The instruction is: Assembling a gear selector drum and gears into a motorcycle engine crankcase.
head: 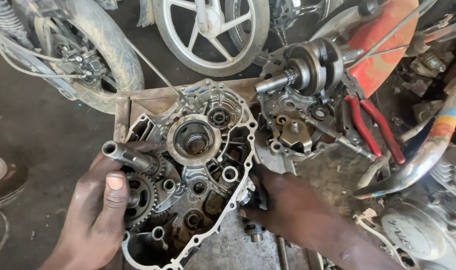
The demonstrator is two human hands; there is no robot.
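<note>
Gripping the gear shaft (pixel 133 159) at nine o'clock of the crankcase (pixel 188 170), the left hand (pixel 95 210) curls closed; the right hand (pixel 283 200) clutches the case's three-o'clock rim, pliers (pixel 375 127) well apart.

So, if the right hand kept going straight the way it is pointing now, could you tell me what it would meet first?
The right hand points left, and its fingertips are already at the outer rim of the open engine case half. Going on, it would press into that rim first; depth is hard to judge from the head view.
</note>
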